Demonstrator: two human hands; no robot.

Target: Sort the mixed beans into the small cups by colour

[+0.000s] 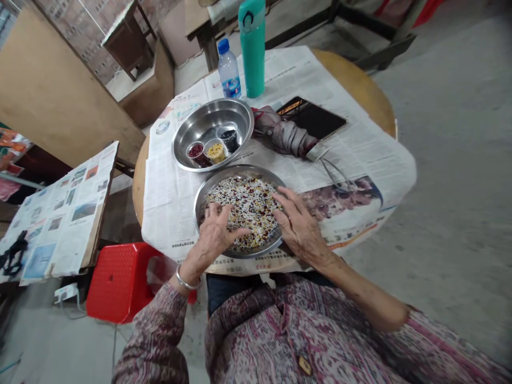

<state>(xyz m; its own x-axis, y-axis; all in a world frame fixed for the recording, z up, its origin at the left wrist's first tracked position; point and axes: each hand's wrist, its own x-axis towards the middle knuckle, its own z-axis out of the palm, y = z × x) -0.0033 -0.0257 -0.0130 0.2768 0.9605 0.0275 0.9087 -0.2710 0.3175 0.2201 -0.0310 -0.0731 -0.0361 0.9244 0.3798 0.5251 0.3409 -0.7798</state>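
A round metal tray (196,205) near the table's front edge is spread with mixed grains and beans (250,205), white, yellow, dark red and black. Over its left side lies my left hand (216,229), fingers spread and fingertips at the grains. My right hand (300,226) reaches over the right rim with its fingers apart, the tips by the grains. Behind the tray, a deeper metal basin (188,125) holds a cup of red beans (198,153), a cup of yellow grains (216,152) and a cup of black beans (229,138).
Newspaper (160,202) covers the round table. At the back stand a water bottle (229,69) and a teal flask (253,53). A folded umbrella (284,132) and a dark tablet (314,118) lie to the right. A red stool (116,282) stands at left.
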